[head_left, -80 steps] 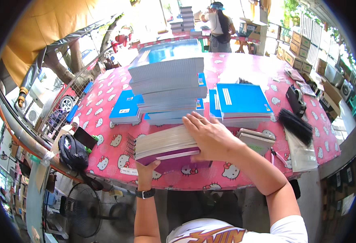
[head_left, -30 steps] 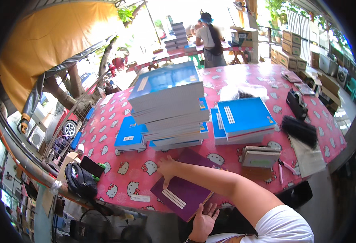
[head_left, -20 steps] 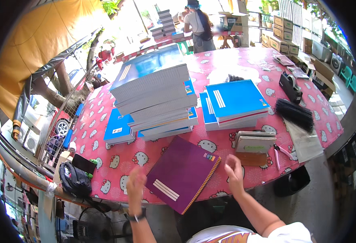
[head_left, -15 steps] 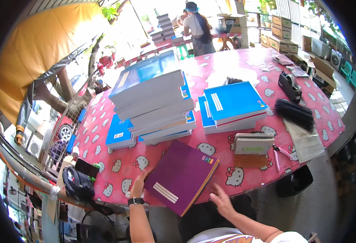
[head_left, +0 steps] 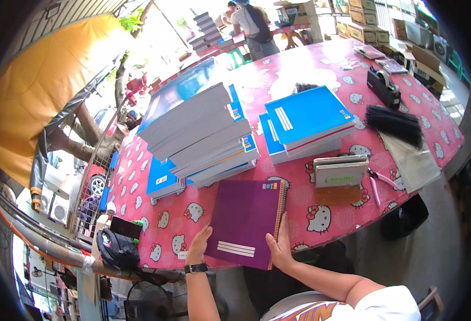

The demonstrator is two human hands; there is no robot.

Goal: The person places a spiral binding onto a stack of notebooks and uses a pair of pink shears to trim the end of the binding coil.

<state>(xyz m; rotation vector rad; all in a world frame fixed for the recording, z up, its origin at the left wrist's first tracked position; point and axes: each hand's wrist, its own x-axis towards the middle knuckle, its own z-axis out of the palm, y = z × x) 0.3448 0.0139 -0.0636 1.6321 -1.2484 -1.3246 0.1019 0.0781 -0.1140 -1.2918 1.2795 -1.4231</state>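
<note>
A purple spiral notebook [head_left: 241,219] with white label lines lies at the table's near edge, its bound side to the right. My left hand [head_left: 198,244] grips its lower left edge, the fingers partly hidden. At the right, my right hand [head_left: 280,247] holds the spiral edge, thumb on the cover and fingers along the side. Just beyond the notebook rises a tall stack of blue notebooks [head_left: 192,123]. To its right stands a lower pile of blue spiral notebooks [head_left: 308,117].
Right of the notebook are a grey block on a brown base [head_left: 340,179], pink-handled pliers [head_left: 375,190], black spiral coils [head_left: 393,125] and a tape dispenser [head_left: 384,88]. A dark bag [head_left: 116,249] sits at the near left corner. Two people [head_left: 251,32] stand at a far table.
My right hand has moved in and closed on the notebook's spiral edge. The notebook has turned counterclockwise, now nearly straight. The head view has shifted slightly.
</note>
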